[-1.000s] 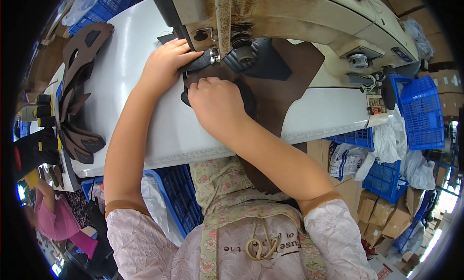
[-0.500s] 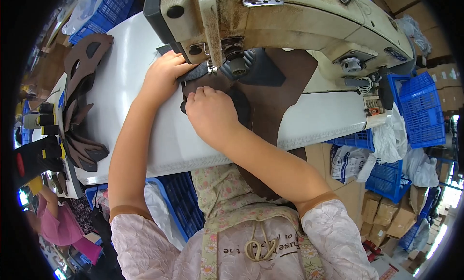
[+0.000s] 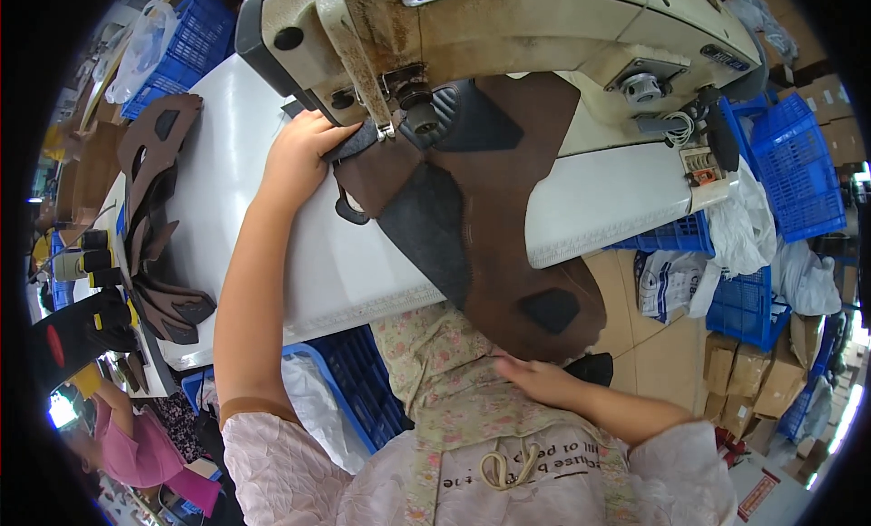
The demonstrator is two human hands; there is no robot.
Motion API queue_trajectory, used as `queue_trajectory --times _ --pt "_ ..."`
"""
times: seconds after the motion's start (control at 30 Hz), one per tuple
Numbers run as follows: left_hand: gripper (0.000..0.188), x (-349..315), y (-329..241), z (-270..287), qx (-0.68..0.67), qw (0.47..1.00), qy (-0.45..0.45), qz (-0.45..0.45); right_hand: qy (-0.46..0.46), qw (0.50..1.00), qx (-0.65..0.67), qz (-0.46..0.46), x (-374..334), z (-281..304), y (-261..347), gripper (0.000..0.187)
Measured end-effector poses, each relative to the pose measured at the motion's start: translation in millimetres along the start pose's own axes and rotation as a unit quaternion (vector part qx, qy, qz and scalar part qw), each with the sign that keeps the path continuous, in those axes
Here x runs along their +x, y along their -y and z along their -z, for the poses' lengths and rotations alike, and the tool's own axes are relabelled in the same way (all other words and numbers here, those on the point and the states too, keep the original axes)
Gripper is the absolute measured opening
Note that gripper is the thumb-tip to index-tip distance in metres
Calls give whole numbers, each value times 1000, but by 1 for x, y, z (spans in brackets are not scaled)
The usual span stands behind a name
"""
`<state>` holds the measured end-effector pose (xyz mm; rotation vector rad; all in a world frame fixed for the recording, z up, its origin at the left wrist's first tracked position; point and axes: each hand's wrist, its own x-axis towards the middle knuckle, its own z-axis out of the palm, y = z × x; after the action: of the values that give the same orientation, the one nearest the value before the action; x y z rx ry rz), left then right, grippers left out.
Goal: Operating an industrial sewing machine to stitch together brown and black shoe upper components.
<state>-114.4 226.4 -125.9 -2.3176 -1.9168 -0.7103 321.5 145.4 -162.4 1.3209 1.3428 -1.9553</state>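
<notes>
A large brown leather piece [image 3: 508, 199] with black patches lies under the sewing machine's [image 3: 544, 27] presser foot [image 3: 386, 129] and hangs over the table's front edge. My left hand [image 3: 304, 154] is closed on its dark far-left edge, left of the presser foot; the machine head partly hides those fingers. The thumb reaches toward the foot. Low in front of my apron, my right hand [image 3: 540, 383] is at the hanging end of the leather, its visible fingers stretched out. A black flap [image 3: 592, 369] shows beside that wrist. A black loop [image 3: 351, 208] sticks out from the leather's left side.
More cut brown leather pieces [image 3: 150, 199] lie along the left of the white table [image 3: 245, 281]. Blue crates [image 3: 798, 167] and cardboard boxes [image 3: 744, 372] stand to the right. Below the table is another blue crate [image 3: 349, 372]. A person in pink [image 3: 136, 449] is at lower left.
My right hand has left the leather beside the presser foot and moved down toward my lap. The leather's lower end now shows, spread over the table edge. My left hand stays near the foot.
</notes>
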Motion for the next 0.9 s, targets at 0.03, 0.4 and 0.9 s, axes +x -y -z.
queue_trajectory --times 0.03,0.4,0.9 --pt "55 -1 -1 2 4 1000 -1 2 -85 986 -75 126 -14 6 -20 52" --pt "53 -2 -9 6 20 1000 10 -12 -444 700 -299 474 23 12 119 103" --pt "56 -15 -95 -19 362 900 189 152 -141 847 -190 476 31 184 243 66"
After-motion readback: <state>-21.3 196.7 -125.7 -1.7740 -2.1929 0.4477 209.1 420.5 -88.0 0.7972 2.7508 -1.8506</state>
